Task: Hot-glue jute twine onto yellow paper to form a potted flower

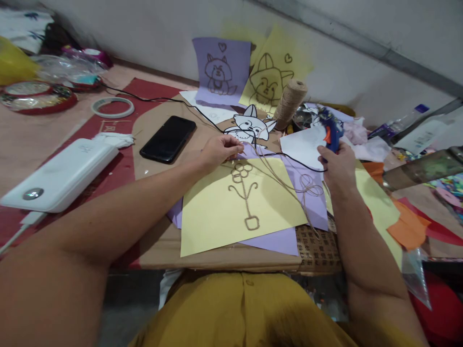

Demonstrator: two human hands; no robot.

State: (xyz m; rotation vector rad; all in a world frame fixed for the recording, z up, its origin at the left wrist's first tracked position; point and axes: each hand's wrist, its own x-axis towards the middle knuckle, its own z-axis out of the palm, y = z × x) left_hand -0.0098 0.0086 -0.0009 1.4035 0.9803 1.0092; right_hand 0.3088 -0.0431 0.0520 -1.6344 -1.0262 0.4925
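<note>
A yellow sheet of paper [213, 207] lies before me, bearing a flower in a pot outlined in brown twine [247, 202]. My left hand [222, 150] is closed in a pinch above the flower's top; what is between its fingertips is too small to make out. At the right, my right hand [340, 161] grips a blue glue gun [334, 135], held up off the table with its black cord [300, 163] trailing leftward. Loose twine [278, 176] runs across the yellow sheet to a tangle on the purple paper [318, 207] underneath.
Behind stand a twine spool [292, 99] and purple [221, 67] and yellow [271, 72] animal pictures against the wall. A black phone [168, 140], white power bank [61, 173] and tape roll [113, 107] lie left. A metallic cylinder [423, 168] and paper scraps [408, 226] are right.
</note>
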